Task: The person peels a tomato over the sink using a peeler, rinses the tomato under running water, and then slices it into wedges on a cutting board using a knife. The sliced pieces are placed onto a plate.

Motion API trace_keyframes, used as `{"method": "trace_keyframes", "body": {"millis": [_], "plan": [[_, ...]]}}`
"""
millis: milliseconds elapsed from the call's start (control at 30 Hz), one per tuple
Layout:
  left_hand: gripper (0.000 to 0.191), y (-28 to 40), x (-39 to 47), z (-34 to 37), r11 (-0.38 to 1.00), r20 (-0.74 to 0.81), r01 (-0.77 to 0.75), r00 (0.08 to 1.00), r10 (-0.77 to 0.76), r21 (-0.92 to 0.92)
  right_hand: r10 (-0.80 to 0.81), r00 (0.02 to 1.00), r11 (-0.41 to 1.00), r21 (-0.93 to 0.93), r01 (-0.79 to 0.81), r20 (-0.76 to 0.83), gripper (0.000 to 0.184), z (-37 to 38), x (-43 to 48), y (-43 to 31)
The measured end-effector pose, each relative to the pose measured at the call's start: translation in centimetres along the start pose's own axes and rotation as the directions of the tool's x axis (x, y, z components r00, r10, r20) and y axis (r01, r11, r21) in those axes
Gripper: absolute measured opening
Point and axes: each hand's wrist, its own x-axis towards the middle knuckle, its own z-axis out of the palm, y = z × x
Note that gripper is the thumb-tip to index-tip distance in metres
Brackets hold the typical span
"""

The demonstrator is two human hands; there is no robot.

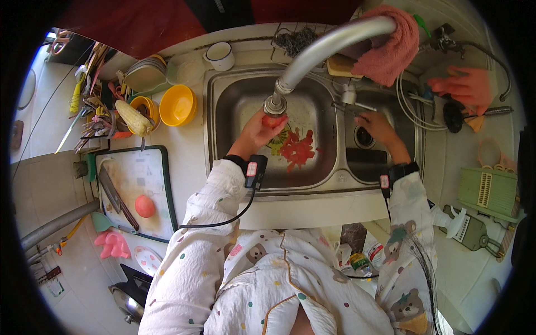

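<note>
My left hand [255, 133] is wrapped around a red tomato [274, 121], directly under the spout of a metal faucet [275, 104] in the larger sink basin [238, 96]. Part of the tomato is hidden by the spout and my fingers. Below and beside it, a heap of red peelings [298, 150] lies on the basin floor by the yellow-green drain strainer [277, 144]. Over the smaller basin [364, 169], my right hand [381, 127] has its bent fingertips close to the faucet lever [365, 107]. Whether it grips anything is unclear.
Left of the sink, a cutting board [155, 180] carries a knife [113, 190] and a peeled tomato [145, 206]. Yellow bowls [178, 105], a corn cob [133, 117] and an enamel mug [220, 56] stand behind. Rubber gloves [465, 87] and a green grater [488, 192] are at right.
</note>
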Motion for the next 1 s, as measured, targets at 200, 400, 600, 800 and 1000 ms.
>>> {"method": "trace_keyframes", "body": {"millis": [200,400,600,800,1000], "plan": [[0.03,-0.1,-4.7,-0.7,0.981,-0.153,-0.077,0.983,0.105,0.18,-0.044,0.996,0.993,-0.107,0.052,0.079,0.03,-3.0,2.0,0.2],[0.033,-1.5,-8.5,-0.1,0.933,-0.258,-0.102,0.945,0.199,0.346,0.064,0.966,0.998,-0.046,-0.054,0.251,0.027,-4.5,2.0,-0.6],[0.037,-2.3,-10.5,-0.2,0.831,-0.168,-0.139,0.949,0.268,0.539,-0.049,0.997,0.997,-0.054,0.053,0.066,0.023,-2.7,-4.3,-2.7],[0.031,-2.6,-11.3,0.0,0.776,-0.188,-0.066,0.954,0.233,0.627,0.136,0.977,0.969,0.228,-0.096,-0.166,0.014,-6.2,-11.9,-5.5],[0.035,-3.9,-11.4,0.6,0.773,-0.153,-0.095,0.958,0.241,0.627,0.493,0.79,0.821,0.495,-0.284,-0.364,0.014,-14.3,-18.0,-8.8]]}}
